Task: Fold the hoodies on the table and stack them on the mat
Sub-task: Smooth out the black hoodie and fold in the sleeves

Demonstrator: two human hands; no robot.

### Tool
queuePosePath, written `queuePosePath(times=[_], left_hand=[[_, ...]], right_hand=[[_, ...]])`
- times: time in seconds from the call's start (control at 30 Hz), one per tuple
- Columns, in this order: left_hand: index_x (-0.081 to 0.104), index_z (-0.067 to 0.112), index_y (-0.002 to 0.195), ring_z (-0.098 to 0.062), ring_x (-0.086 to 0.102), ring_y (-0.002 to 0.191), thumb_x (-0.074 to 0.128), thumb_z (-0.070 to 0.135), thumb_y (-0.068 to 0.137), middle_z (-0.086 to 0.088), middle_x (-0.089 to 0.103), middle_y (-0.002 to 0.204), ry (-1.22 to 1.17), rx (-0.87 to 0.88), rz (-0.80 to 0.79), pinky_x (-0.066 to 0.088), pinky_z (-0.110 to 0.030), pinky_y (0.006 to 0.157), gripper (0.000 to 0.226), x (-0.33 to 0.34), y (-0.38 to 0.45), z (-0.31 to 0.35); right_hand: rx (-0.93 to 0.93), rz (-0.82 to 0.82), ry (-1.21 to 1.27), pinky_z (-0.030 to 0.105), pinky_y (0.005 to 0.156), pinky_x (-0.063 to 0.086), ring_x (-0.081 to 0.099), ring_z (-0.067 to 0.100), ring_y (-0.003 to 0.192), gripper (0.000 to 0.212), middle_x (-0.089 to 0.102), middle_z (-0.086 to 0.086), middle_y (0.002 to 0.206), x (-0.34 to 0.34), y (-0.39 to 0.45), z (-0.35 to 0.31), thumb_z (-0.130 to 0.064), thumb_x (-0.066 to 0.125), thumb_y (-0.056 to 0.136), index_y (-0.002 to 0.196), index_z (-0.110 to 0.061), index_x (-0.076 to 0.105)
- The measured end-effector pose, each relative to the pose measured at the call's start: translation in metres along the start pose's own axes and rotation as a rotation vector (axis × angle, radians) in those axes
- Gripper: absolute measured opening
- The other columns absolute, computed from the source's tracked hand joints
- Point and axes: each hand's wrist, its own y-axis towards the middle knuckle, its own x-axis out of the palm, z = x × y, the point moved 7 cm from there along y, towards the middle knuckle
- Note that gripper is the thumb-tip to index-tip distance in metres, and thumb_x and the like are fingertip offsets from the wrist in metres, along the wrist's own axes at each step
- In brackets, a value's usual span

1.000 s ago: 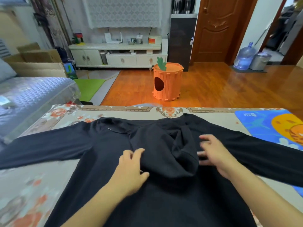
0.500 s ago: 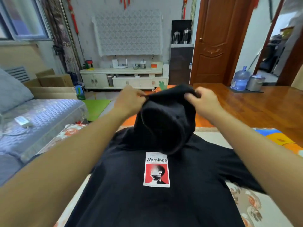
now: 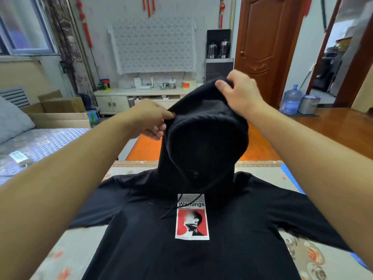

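Here, hood [image 3: 203,138] raised off the hoodie [image 3: 191,255].
Left hand [image 3: 149,120] and right hand [image 3: 240,96] pinch its rim, fingers curled; best pull it taut, then lay flat.

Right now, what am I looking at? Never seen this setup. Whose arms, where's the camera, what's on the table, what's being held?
There is no machine here: a person works with two bare hands. The single picture comes from a wide-angle camera worn on the head, looking forward and down, so both forearms reach in from the bottom corners.

A black hoodie lies front side up on a table with a floral cloth; its chest carries a red and white print reading "Warnings". A blue mat shows at the table's right edge.

The hood is lifted off the table. The left hand pinches its left edge, and the right hand grips its top. A drawstring hangs across the print.
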Motion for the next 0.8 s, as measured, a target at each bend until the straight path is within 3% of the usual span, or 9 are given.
queuePosePath(times=[0.07, 0.2, 0.37, 0.5, 0.6, 0.67, 0.73, 0.8], left_hand=[[0.071, 0.012, 0.102, -0.017, 0.056, 0.045, 0.059, 0.023, 0.103, -0.004, 0.057, 0.055, -0.011, 0.012, 0.041, 0.056, -0.031, 0.053, 0.016, -0.001, 0.012, -0.001], [0.068, 0.016, 0.095, -0.019, 0.056, 0.043, 0.054, 0.027, 0.104, -0.004, 0.058, 0.058, -0.159, 0.152, 0.203, 0.056, -0.029, 0.049, 0.021, -0.021, 0.037, 0.038], [0.070, 0.008, 0.087, -0.016, 0.046, 0.042, 0.061, 0.025, 0.098, 0.000, 0.048, 0.050, -0.052, 0.176, 0.221, 0.043, -0.023, 0.043, 0.023, -0.039, 0.051, 0.073], [0.071, -0.006, 0.096, -0.015, 0.048, 0.056, 0.063, 0.020, 0.092, -0.007, 0.058, 0.070, -0.041, 0.271, 0.356, 0.042, -0.028, 0.051, 0.028, -0.051, 0.051, 0.078], [0.070, 0.002, 0.094, -0.022, 0.061, 0.083, 0.063, 0.018, 0.088, -0.008, 0.068, 0.088, 0.033, 0.177, 0.215, 0.051, -0.037, 0.073, 0.018, -0.045, 0.053, 0.066], [0.066, 0.013, 0.098, -0.023, 0.069, 0.102, 0.067, 0.024, 0.088, -0.005, 0.073, 0.104, -0.004, 0.168, 0.063, 0.051, -0.039, 0.086, 0.015, -0.031, 0.050, 0.063], [0.061, 0.016, 0.116, -0.020, 0.070, 0.109, 0.071, 0.028, 0.092, -0.003, 0.073, 0.114, -0.167, 0.219, -0.079, 0.053, -0.040, 0.094, 0.028, -0.012, 0.041, 0.070], [0.056, 0.020, 0.132, -0.016, 0.070, 0.109, 0.073, 0.030, 0.093, 0.000, 0.072, 0.118, -0.181, 0.296, -0.145, 0.056, -0.038, 0.094, 0.043, 0.006, 0.034, 0.080]], right_hand=[[0.034, 0.003, -0.013, 0.031, 0.072, 0.034, 0.052, 0.023, 0.080, 0.028, 0.056, -0.002, 0.083, 0.006, 0.009, 0.001, -0.045, 0.054, 0.100, 0.091, -0.018, 0.052], [0.026, 0.216, 0.158, 0.025, 0.065, 0.035, 0.049, 0.006, 0.071, 0.025, 0.052, -0.011, 0.078, -0.023, 0.046, -0.016, -0.043, 0.057, 0.099, 0.092, -0.020, 0.052], [0.032, 0.195, 0.120, 0.023, 0.070, 0.042, 0.054, 0.010, 0.078, 0.025, 0.059, -0.006, 0.087, -0.046, 0.093, -0.046, -0.042, 0.061, 0.097, 0.095, -0.017, 0.062], [0.119, 0.165, 0.318, 0.026, 0.078, 0.053, 0.059, 0.006, 0.076, 0.027, 0.061, -0.005, 0.082, -0.051, 0.100, -0.050, -0.039, 0.062, 0.098, 0.087, -0.014, 0.064], [0.219, -0.005, 0.335, 0.042, 0.089, 0.057, 0.069, 0.020, 0.085, 0.031, 0.069, 0.006, 0.089, -0.033, 0.097, -0.053, -0.038, 0.062, 0.097, 0.090, -0.009, 0.070], [0.237, -0.001, 0.356, 0.047, 0.089, 0.057, 0.069, 0.023, 0.086, 0.032, 0.068, 0.006, 0.085, -0.028, 0.093, -0.053, -0.040, 0.063, 0.096, 0.090, -0.010, 0.070], [0.257, -0.055, 0.470, 0.048, 0.086, 0.059, 0.071, 0.025, 0.086, 0.031, 0.069, 0.007, 0.086, -0.019, 0.084, -0.053, -0.042, 0.063, 0.096, 0.090, -0.012, 0.069], [0.273, -0.154, 0.490, 0.045, 0.085, 0.060, 0.071, 0.024, 0.088, 0.029, 0.070, 0.007, 0.090, -0.010, 0.071, -0.051, -0.042, 0.062, 0.097, 0.095, -0.014, 0.070]])
